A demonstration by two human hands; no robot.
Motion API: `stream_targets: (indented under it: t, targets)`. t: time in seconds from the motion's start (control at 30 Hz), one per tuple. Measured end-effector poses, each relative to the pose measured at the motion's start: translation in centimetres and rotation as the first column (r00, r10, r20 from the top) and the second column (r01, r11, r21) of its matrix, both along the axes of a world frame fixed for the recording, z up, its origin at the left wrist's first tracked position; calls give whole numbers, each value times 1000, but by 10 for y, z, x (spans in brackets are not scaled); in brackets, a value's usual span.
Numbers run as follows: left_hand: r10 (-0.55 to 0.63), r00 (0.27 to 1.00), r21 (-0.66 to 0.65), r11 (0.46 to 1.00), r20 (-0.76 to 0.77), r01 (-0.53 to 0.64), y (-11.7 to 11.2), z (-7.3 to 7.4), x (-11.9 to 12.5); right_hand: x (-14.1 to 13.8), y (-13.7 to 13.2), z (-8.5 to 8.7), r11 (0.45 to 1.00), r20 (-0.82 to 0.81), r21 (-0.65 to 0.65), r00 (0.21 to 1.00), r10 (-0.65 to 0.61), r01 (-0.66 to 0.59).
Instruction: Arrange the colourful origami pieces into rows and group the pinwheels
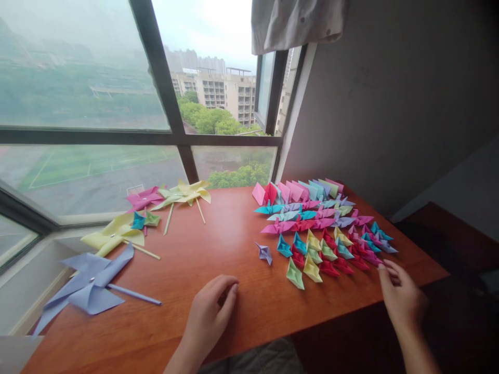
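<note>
My left hand (pixel 212 309) rests on the wooden table (pixel 218 244) near its front edge, fingers curled loosely under with nothing seen in them. My right hand (pixel 399 291) hovers at the table's right front corner, fingers bent, fingertips touching a magenta folded paper piece (pixel 375 258) at the end of the rows. Several rows of small coloured origami pieces (pixel 323 228) cover the right half of the table. A single lilac origami piece (pixel 264 253) lies apart, between my hands.
Several paper pinwheels on sticks lie on the left: a blue one (pixel 91 285), a yellow one (pixel 113 236), a pink one (pixel 144 199) and a pale green one (pixel 183 195). A large window (pixel 156 104) stands behind; a grey wall (pixel 390 104) is at right.
</note>
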State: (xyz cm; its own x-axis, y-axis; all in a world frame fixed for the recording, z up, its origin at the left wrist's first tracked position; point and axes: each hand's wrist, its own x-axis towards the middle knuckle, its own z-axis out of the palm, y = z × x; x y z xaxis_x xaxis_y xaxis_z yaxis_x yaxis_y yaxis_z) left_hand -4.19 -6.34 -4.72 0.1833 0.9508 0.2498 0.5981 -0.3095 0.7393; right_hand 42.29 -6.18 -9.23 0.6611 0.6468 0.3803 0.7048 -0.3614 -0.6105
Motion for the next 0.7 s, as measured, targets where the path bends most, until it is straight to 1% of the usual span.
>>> stream_targets:
  t: [0.1,0.2,0.27,0.3,0.33,0.37,0.4,0.43,0.47,0.5,0.57,0.63,0.7]
  targets:
    - [0,1000,-12,1000,-9,-1,-1,0,0,-5,-6,10,1000,13,-19,1000,-21,21]
    - [4,1000,-28,1000,-14,-4,-2,-1,1,-26,-10,28,1000,79,-6,997,-21,21]
    - [6,1000,-39,999,-18,-7,-2,-1,1,-54,-13,42,999,129,54,992,4,-11]
    - [9,1000,-42,999,-18,-9,-2,-1,2,-71,-14,50,994,152,90,988,41,-55]
    - [11,1000,-45,999,-17,-12,-2,-1,2,-91,-15,57,984,181,126,978,102,-126]
    - [13,1000,-46,999,-14,-14,-2,-1,2,-113,-15,63,962,215,160,959,185,-221]
    - [15,1000,-48,999,-9,-16,-2,-1,2,-135,-16,69,916,237,183,920,312,-358]
    - [18,1000,-50,999,-3,-18,-2,-1,2,-157,-17,74,841,245,201,857,454,-503]
    - [20,1000,-55,998,7,-20,-3,0,3,-179,-17,78,754,236,212,781,578,-622]
    - [24,999,-63,998,24,-23,-3,0,3,-200,-17,81,684,195,228,721,665,-693]
    - [40,995,-101,994,87,-31,-3,1,4,-237,-15,82,571,104,261,611,785,-778]
    - [68,978,-158,987,196,-37,-2,3,2,-268,-11,78,469,39,240,492,870,-850]
    - [109,949,-207,977,296,-48,4,6,-7,-290,-4,69,399,-1,183,405,914,-899]
